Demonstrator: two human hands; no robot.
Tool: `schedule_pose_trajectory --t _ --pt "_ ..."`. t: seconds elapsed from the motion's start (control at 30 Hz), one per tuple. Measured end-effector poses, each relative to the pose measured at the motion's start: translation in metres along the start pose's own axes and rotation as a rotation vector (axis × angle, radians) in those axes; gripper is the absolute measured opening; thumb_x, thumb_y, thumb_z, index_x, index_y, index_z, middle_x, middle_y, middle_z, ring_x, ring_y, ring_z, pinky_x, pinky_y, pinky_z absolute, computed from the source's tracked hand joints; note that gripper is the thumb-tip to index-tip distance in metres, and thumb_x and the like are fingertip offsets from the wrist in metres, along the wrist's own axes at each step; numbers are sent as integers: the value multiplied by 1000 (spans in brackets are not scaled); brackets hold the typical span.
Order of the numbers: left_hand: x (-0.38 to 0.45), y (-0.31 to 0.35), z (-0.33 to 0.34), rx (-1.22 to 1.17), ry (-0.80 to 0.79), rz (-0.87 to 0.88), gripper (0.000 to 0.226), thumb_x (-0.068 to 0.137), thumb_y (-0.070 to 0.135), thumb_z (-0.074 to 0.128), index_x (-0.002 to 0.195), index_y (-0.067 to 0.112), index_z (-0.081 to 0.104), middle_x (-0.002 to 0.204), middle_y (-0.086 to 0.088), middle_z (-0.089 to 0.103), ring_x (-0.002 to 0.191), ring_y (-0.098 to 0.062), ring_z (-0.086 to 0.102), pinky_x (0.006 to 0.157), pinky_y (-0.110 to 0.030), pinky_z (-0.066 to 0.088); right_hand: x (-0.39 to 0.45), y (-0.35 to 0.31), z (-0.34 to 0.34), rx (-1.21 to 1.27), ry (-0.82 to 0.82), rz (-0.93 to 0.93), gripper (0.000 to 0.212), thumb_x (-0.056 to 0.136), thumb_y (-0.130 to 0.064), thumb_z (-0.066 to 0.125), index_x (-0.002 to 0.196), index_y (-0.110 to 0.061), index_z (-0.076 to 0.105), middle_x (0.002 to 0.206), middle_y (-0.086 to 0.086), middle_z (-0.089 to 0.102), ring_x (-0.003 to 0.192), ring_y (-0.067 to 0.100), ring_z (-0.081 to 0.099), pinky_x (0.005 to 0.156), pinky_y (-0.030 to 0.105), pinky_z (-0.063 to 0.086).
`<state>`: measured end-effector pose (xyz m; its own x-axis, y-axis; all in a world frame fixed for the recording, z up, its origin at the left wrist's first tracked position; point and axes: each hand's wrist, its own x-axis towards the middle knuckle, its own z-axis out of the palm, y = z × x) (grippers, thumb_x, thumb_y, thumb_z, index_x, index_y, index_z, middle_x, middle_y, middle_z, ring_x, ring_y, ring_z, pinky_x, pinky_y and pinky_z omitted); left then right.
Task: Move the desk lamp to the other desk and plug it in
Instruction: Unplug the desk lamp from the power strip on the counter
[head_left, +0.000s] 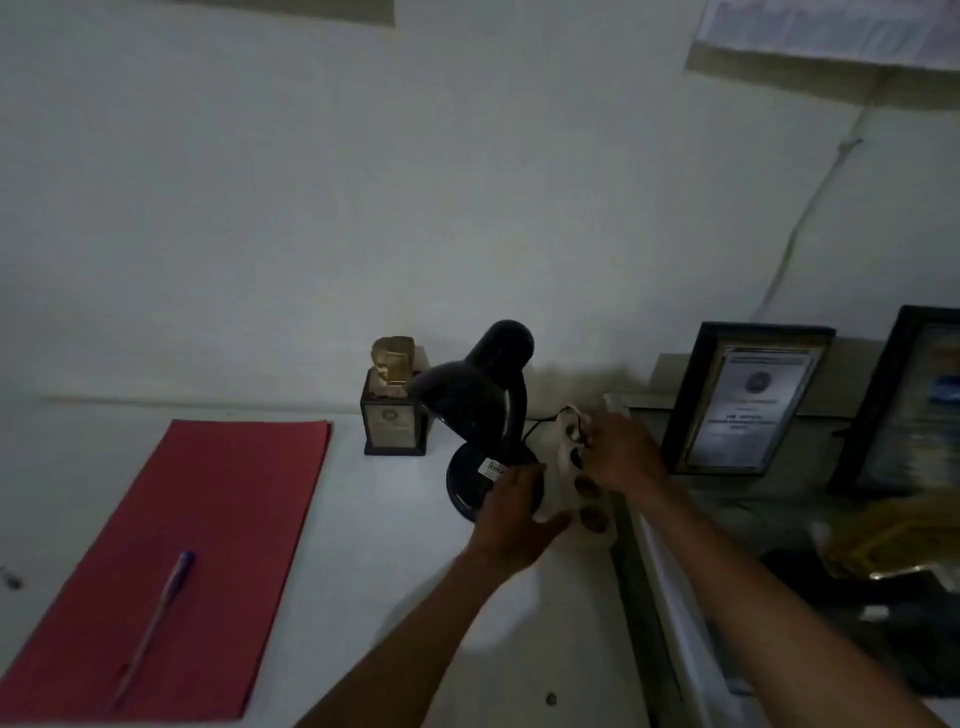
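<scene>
A black desk lamp (475, 410) with a bent neck and round base stands unlit on the white desk (374, 545), near the wall. Right of its base lies a white power strip (571, 483) with round sockets. My left hand (517, 517) rests against the strip's near end, fingers curled around it. My right hand (621, 452) is closed over the strip's far end, where the lamp's black cord (540, 423) runs in; the plug itself is hidden under my fingers.
A small gold trophy (394, 400) stands left of the lamp. A red folder (197, 540) with a pen (156, 618) lies at the left. Framed certificates (748, 400) lean on the wall over a second, darker desk (779, 519) at the right, with clutter.
</scene>
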<state>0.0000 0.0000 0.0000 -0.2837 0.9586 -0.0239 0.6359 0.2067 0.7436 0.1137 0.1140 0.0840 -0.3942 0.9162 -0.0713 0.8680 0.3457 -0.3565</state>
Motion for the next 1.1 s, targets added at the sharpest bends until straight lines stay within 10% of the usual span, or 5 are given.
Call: schedule_pose_trajectory --t 0.2,0.57,0.73,0.97,1.1 --pt "16 25 29 43 -20 18 86 77 59 72 144 11 45 147 -10 49 134 -27 45 112 -34 35 14 5 5 -136 -101 6 36 96 -29 64 129 -14 63 137 10 60 119 27 61 95 33 54" --pt "29 39 44 -142 24 -189 71 68 33 86 130 14 57 131 -8 57 111 -27 62 80 -27 46 25 1 12 -138 -48 65 20 90 -20 70 104 -6 70 112 12 70 99 25 69 67 24 44" --pt "32 41 34 -133 -43 -200 59 65 27 88 117 13 64 122 -10 64 101 -28 67 83 -36 57 30 6 7 -144 -122 42 36 88 -29 72 115 -6 67 127 13 65 113 26 64 87 30 55" --pt "24 30 36 -190 -27 -162 62 76 31 81 131 15 57 134 -8 57 117 -24 58 96 -37 53 32 10 4 -122 -167 37 30 86 -34 74 97 -5 72 99 12 76 88 23 72 74 29 59" --pt "20 31 38 -155 15 -196 77 73 37 82 139 14 50 137 -6 53 121 -25 55 96 -34 51 35 14 2 -104 -239 -2 39 83 -26 79 119 -13 70 102 12 76 88 22 73 78 34 62"
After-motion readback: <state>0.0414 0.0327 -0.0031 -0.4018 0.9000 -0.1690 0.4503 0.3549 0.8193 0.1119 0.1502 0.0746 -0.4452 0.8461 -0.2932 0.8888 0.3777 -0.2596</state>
